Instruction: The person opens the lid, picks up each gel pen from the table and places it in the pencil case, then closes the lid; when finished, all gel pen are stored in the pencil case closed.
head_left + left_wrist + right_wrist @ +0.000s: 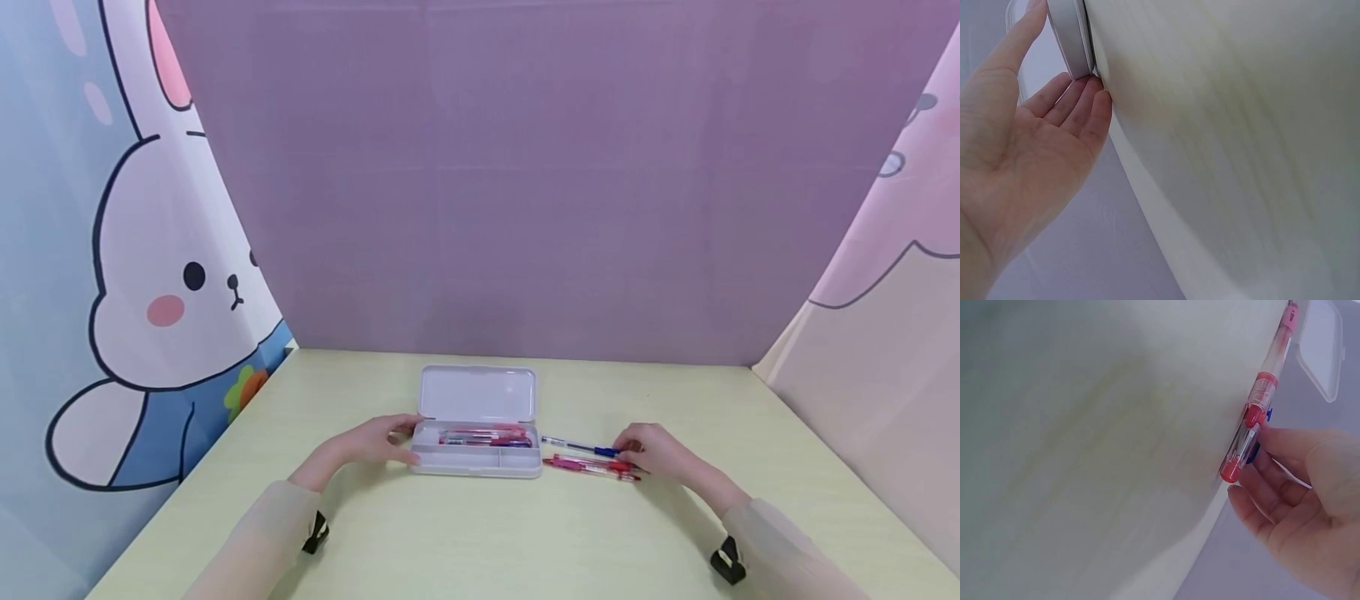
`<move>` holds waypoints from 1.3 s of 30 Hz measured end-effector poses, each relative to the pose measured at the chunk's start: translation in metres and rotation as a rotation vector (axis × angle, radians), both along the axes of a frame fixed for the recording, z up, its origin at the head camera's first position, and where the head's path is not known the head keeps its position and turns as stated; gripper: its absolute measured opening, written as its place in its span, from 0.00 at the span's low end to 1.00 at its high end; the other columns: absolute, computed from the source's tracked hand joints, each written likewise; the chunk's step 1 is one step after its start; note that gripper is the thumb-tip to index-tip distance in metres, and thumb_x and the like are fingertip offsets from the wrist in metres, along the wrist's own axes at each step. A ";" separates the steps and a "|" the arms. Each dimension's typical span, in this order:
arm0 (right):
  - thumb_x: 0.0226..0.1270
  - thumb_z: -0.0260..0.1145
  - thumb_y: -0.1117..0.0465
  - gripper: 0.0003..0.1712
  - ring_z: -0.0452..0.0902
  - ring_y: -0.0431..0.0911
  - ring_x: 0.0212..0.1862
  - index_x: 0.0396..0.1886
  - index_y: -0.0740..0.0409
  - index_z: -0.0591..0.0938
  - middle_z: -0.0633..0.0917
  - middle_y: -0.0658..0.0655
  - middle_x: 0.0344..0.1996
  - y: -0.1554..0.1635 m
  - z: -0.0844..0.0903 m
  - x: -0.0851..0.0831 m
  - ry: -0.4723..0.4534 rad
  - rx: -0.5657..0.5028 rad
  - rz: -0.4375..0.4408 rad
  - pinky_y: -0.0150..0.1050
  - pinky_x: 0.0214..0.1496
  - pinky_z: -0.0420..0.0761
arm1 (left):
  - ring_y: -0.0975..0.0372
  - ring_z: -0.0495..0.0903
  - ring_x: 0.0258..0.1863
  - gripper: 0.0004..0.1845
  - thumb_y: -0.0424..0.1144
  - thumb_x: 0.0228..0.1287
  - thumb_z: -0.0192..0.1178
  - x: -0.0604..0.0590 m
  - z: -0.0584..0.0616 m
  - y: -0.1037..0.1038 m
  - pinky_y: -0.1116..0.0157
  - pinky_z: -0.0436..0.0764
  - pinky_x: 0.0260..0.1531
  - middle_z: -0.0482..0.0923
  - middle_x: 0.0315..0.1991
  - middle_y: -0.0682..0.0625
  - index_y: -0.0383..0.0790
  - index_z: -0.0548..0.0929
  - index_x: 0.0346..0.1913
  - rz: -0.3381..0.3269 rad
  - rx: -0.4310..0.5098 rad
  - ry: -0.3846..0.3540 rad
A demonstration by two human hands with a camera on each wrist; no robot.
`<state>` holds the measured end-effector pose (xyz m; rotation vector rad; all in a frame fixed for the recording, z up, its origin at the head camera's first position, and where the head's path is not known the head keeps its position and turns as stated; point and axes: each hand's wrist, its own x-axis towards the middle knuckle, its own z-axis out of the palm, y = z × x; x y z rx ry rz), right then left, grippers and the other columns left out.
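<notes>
Beige sleeves point(255, 537) reach in toward a white plastic pencil case point(453, 457) and a clear, blue-capped pen point(572, 443)

Both forearms come in from the lower corners of the head view, each with a small black fitting point(727, 560) near its cuff. The right hand point(654, 450) is at the near-right end of the blue-capped pen. Its thumb and fingertips close together on the blue cap, leaving little gap; the rest of the pen extends leftward from the fingers, its other end just beside the case. Whether the capped end is raised off the pale yellow table point(450, 537) I cannot tell. Just in front of those fingers lies a small bunch of slim clear pens with red and pink parts point(592, 467); in the right wrist view a red end sits close by the fingertips, outside the pinch.

The left hand point(366, 442) spans the left end of the case, thumb on the front corner, index finger toward the back one. The left wrist view shows the other fingers bent against the case's end, so the thumb and fingers grip it from two sides.

The case is open, its lid point(477, 394) tipped up behind. More red, pink and dark pens point(483, 433) lie in its rear compartment; a divider splits the front row.
</notes>
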<state>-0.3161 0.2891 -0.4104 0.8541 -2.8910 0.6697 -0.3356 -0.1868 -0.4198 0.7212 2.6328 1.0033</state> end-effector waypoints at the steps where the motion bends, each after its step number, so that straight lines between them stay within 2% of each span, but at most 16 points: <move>1: 0.57 0.67 0.67 0.05 0.72 0.35 0.30 0.34 0.63 0.84 0.83 0.51 0.29 0.000 0.000 0.000 -0.003 0.003 -0.005 0.30 0.32 0.77 | 0.46 0.69 0.61 0.41 0.48 0.53 0.69 0.000 0.000 0.000 0.47 0.70 0.61 0.68 0.63 0.38 0.36 0.65 0.67 0.000 -0.002 0.002; 10: 0.59 0.67 0.63 0.05 0.70 0.34 0.27 0.32 0.61 0.83 0.81 0.49 0.26 0.001 0.004 0.003 -0.016 -0.061 0.001 0.28 0.27 0.74 | 0.48 0.70 0.60 0.41 0.50 0.53 0.68 0.001 0.002 0.001 0.49 0.72 0.60 0.69 0.63 0.38 0.37 0.65 0.67 0.014 -0.017 0.001; 16: 0.60 0.66 0.65 0.04 0.73 0.34 0.28 0.33 0.62 0.83 0.82 0.49 0.27 0.003 0.007 0.003 0.040 -0.055 0.037 0.29 0.29 0.76 | 0.48 0.69 0.61 0.41 0.49 0.53 0.69 0.000 -0.001 0.001 0.50 0.72 0.60 0.69 0.63 0.39 0.37 0.66 0.67 0.017 -0.010 0.000; 23: 0.60 0.66 0.65 0.02 0.73 0.32 0.28 0.32 0.59 0.84 0.82 0.46 0.26 0.003 0.017 -0.001 0.102 -0.054 0.011 0.29 0.29 0.77 | 0.48 0.69 0.61 0.41 0.49 0.53 0.69 0.002 0.001 0.002 0.48 0.71 0.60 0.69 0.63 0.39 0.37 0.66 0.67 0.026 -0.013 0.002; 32: 0.60 0.67 0.62 0.04 0.72 0.33 0.28 0.33 0.57 0.85 0.82 0.46 0.27 -0.010 0.029 -0.008 0.126 -0.075 0.029 0.29 0.30 0.76 | 0.46 0.69 0.61 0.40 0.49 0.53 0.69 0.003 0.002 0.002 0.46 0.69 0.61 0.69 0.63 0.38 0.37 0.66 0.67 0.028 -0.018 0.004; 39: 0.61 0.66 0.61 0.04 0.72 0.33 0.29 0.34 0.56 0.85 0.83 0.47 0.27 -0.025 0.029 -0.011 0.117 -0.111 0.031 0.29 0.29 0.76 | 0.47 0.69 0.61 0.40 0.48 0.53 0.69 0.002 0.002 0.002 0.47 0.70 0.60 0.69 0.62 0.39 0.38 0.66 0.67 0.031 -0.013 -0.002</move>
